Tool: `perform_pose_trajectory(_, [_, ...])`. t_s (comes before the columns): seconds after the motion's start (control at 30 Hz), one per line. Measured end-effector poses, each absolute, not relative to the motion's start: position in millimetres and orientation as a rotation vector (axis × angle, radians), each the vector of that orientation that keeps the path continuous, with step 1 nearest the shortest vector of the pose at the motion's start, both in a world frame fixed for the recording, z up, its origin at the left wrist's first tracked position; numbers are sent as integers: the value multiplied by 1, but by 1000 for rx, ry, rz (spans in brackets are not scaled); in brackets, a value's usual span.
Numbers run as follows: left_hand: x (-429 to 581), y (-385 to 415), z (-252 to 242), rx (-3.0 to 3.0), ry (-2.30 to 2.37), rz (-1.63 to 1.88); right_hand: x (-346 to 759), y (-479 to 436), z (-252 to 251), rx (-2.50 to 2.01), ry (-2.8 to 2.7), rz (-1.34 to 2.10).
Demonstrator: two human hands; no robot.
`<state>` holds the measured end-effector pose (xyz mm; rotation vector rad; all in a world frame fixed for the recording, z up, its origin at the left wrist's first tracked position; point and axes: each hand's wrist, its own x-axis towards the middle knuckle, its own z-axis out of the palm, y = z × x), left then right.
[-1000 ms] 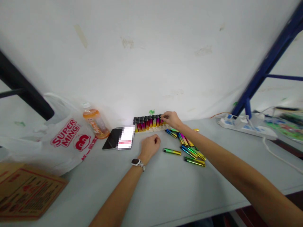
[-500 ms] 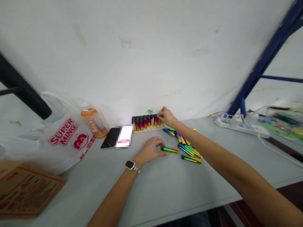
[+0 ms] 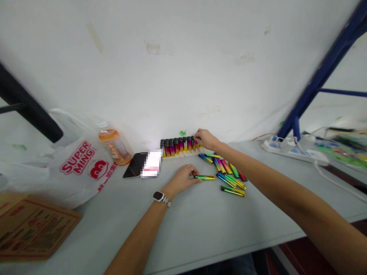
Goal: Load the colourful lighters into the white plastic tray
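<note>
My left hand (image 3: pixel 183 178), with a watch on its wrist, pinches the dark end of a shiny green-and-yellow lighter (image 3: pixel 207 177) just over the table. At the wall stands a pale rack (image 3: pixel 186 154) with rows of upright black-topped lighters (image 3: pixel 172 147) in purple, red and yellow. The fingers of my right hand (image 3: pixel 204 138) are closed at the rack's right end, around the top of a lighter that they mostly hide. Several loose lighters (image 3: pixel 226 179) in blue, green, red and gold lie below my right forearm.
Left of the rack lies a phone (image 3: pixel 136 165) beside a blurred-out white patch. A drink bottle (image 3: pixel 114 145), a printed plastic bag (image 3: pixel 77 168) and a cardboard box (image 3: pixel 37 229) stand at the left. A power strip (image 3: pixel 295 151) with cables lies at the right, near a blue post (image 3: pixel 318 76).
My left fingers have closed on the green-and-yellow lighter, which now points more level. My right hand has shifted slightly rightward along the rack. The view has moved a little.
</note>
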<state>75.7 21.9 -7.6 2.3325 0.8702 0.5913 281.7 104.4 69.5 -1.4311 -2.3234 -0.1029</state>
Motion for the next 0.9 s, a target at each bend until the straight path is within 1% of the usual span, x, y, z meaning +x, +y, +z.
perform_pose_trajectory(0.23, [75, 22, -7, 2044, 919, 742, 268, 92, 57, -1502, -2240, -138])
perform_pose_trajectory(0.4, [76, 31, -11, 1733, 849, 1022, 264, 73, 41, -1526, -2151, -180])
perform_pose_trajectory(0.53, [80, 36, -10, 1544, 840, 1172, 265, 55, 26, -1454, -1985, -127])
perform_pose_trajectory(0.67, [83, 33, -6, 1483, 844, 1297, 267, 36, 15, -1334, -1837, -39])
perform_pose_trajectory(0.77, [85, 28, -3, 1478, 844, 1316, 267, 27, 7, -1301, -1761, 7])
perform_pose_trajectory(0.9, [91, 22, -7, 1517, 809, 1241, 260, 21, 0, -1296, -1731, 72])
